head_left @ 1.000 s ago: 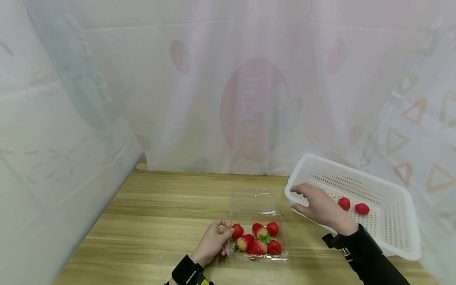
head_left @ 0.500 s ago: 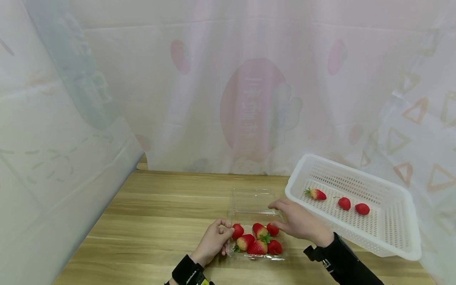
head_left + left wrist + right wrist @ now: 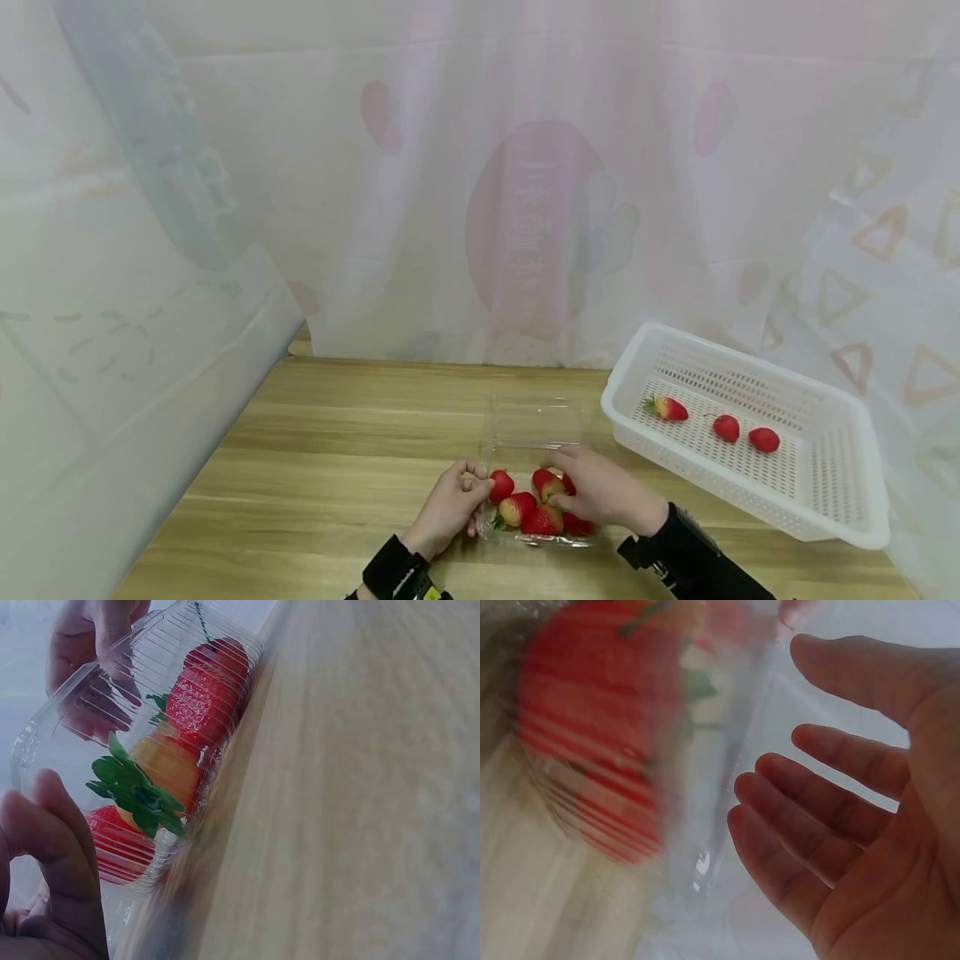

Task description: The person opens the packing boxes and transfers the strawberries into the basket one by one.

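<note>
We see the left hand [image 3: 447, 507] keep its grip pinched on the left edge of a clear container [image 3: 557, 542] on the tabletop [image 3: 360, 450], lid [image 3: 532, 421] laid back. The right hand [image 3: 607, 487] is open, thumb apart, over the strawberries [image 3: 517, 509] inside. Three red fruits [image 3: 763, 440] lie in the white basket [image 3: 832, 475].

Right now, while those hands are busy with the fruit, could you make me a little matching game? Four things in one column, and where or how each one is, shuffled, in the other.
Column one:
1. White perforated plastic basket
2. Clear rectangular plastic box
3. Bare left hand
4. Bare right hand

Column two:
A. Has its see-through lid open
B. Holds three reddish fruits
C. Over the box's right side
D. At the box's left edge

Pairs: 1-B, 2-A, 3-D, 4-C
</note>
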Available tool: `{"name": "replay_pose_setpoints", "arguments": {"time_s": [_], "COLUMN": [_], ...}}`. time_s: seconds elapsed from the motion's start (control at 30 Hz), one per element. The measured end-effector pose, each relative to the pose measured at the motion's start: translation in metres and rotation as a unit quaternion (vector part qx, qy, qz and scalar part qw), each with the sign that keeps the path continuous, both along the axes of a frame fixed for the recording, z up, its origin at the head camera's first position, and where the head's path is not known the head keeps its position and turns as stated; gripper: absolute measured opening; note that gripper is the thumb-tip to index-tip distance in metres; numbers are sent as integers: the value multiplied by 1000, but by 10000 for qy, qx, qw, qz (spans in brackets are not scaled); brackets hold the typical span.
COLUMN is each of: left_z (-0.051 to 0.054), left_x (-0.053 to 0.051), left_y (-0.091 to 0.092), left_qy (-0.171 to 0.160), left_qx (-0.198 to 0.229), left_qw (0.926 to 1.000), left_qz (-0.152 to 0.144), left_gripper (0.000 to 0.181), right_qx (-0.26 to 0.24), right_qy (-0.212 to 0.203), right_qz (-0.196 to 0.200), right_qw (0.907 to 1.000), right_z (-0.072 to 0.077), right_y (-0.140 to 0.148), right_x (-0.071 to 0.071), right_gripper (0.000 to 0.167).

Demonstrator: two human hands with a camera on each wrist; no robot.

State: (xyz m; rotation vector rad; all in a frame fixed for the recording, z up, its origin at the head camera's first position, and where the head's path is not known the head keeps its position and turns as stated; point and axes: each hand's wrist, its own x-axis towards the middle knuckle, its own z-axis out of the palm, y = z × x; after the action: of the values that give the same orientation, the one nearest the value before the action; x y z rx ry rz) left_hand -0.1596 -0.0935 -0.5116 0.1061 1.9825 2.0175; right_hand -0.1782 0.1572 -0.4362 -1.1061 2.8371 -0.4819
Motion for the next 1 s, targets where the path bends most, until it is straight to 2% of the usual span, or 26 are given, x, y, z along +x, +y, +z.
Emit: {"name": "replay_pose_setpoints", "arguments": {"time_s": [0.3,0.53,0.77,1.0], "left_z": [0,0,-1,0], "left_x": [0,-1,-1,0], "left_y": [0,0,-1,-1], "left_qy": [11,-7,-10,-26], "left_qx": [28,49,31,75], "left_qw": [10000,10000,10000,10000], "left_qz": [-18,-14,8,-53], "left_gripper": [23,23,25,25], "right_qx": [232,297,268,376], "right_qy": [108,241,386,353], "right_qz": [-150,-279,-179,-195], "right_qw": [9996,9989,9987,9985], "right_z": [-11,-16,-19,-21], "right_y": [-11,-15,-19,-23], "right_x": [0,-1,-2,-5], "right_gripper": [31,30,23,28]}}
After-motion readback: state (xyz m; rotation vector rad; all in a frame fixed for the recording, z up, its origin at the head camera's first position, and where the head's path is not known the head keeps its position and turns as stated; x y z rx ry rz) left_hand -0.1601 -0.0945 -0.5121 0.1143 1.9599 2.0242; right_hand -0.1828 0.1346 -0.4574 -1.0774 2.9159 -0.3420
